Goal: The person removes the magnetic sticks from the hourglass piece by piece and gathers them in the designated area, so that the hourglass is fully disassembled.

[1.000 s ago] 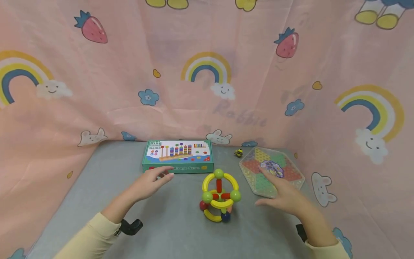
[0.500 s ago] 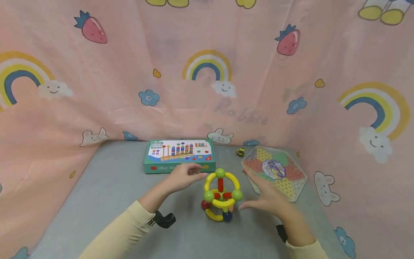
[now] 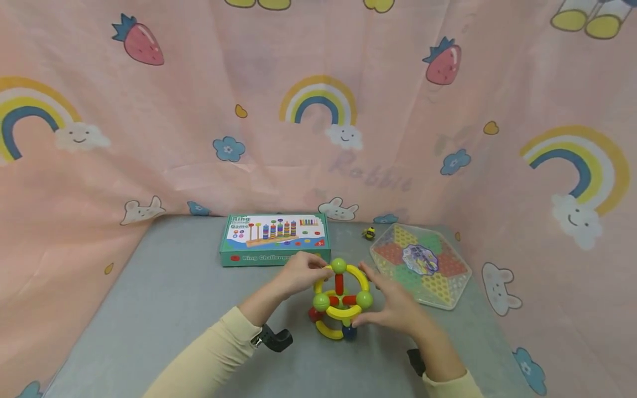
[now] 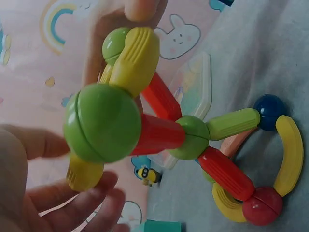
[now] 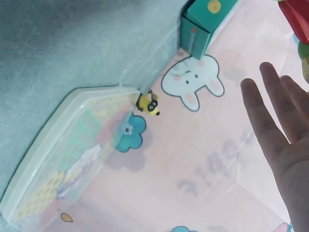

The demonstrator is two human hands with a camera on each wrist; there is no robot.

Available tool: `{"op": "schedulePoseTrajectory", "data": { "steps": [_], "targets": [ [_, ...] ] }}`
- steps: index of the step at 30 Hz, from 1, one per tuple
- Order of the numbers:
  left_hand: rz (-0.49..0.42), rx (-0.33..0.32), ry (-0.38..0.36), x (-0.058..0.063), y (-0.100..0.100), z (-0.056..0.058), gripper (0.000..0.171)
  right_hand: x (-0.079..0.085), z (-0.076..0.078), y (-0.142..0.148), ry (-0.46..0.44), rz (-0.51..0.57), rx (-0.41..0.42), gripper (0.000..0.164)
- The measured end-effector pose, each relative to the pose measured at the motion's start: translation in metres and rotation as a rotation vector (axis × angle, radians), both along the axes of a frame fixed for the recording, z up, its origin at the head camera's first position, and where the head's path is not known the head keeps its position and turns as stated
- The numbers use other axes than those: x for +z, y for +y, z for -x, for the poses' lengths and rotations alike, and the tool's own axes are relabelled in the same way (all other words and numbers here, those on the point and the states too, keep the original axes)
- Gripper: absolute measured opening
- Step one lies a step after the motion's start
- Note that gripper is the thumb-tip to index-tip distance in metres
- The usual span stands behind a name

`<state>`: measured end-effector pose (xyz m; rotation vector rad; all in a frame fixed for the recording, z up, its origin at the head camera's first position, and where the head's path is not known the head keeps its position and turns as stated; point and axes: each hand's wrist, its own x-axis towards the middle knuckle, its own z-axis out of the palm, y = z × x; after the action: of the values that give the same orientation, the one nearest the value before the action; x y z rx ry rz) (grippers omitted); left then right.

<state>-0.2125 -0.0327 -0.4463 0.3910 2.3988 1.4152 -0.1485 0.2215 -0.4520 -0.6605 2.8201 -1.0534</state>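
A magnetic ball-and-stick toy [image 3: 340, 313] stands on the grey table, built of green balls, yellow curved sticks and red straight sticks. Its red ball [image 4: 262, 206] and blue ball [image 4: 270, 112] sit at the base. My left hand [image 3: 300, 272] is at its upper left; in the left wrist view, thumb and fingers pinch a yellow curved stick [image 4: 85, 173] beside a green ball. My right hand [image 3: 398, 305] is spread along the toy's right side, thumb by the lower right ball. Its fingers [image 5: 263, 118] look straight in the right wrist view; contact there cannot be told.
Behind the toy lies a green Ring Challenge Game box [image 3: 275, 240]. To the right is a clear hexagonal game board case [image 3: 420, 265] with coloured star sections. A small yellow and black bee-like figure [image 3: 369, 233] sits between them. A pink printed cloth [image 3: 199, 88] hangs behind.
Both hands have moved inward to the toy, the left rightward past the box, the right leftward away from the board case. My left fingers have taken hold of a yellow stick; the toy stays put.
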Motion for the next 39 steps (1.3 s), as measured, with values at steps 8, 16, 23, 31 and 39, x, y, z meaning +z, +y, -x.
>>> {"op": "schedulePoseTrajectory", "data": {
  "steps": [8,16,23,31,39],
  "targets": [
    [0.03,0.037,0.064,0.005,0.012,-0.003,0.019,-0.005,-0.004,-0.002,0.024,0.004,0.004,0.11],
    [0.078,0.079,0.125,0.002,0.014,-0.006,0.019,-0.008,-0.004,-0.005,0.031,0.002,-0.011,0.109],
    [0.047,0.082,0.083,0.006,0.017,-0.009,0.019,-0.008,-0.006,-0.005,0.033,0.0,-0.035,0.108],
    [0.071,0.07,0.115,0.005,0.018,-0.011,0.017,-0.009,-0.006,-0.001,0.0,0.022,-0.041,0.109],
    [0.04,0.026,0.059,0.009,0.011,-0.01,0.022,-0.012,-0.005,0.0,-0.016,0.03,-0.047,0.108]
  ]
}}
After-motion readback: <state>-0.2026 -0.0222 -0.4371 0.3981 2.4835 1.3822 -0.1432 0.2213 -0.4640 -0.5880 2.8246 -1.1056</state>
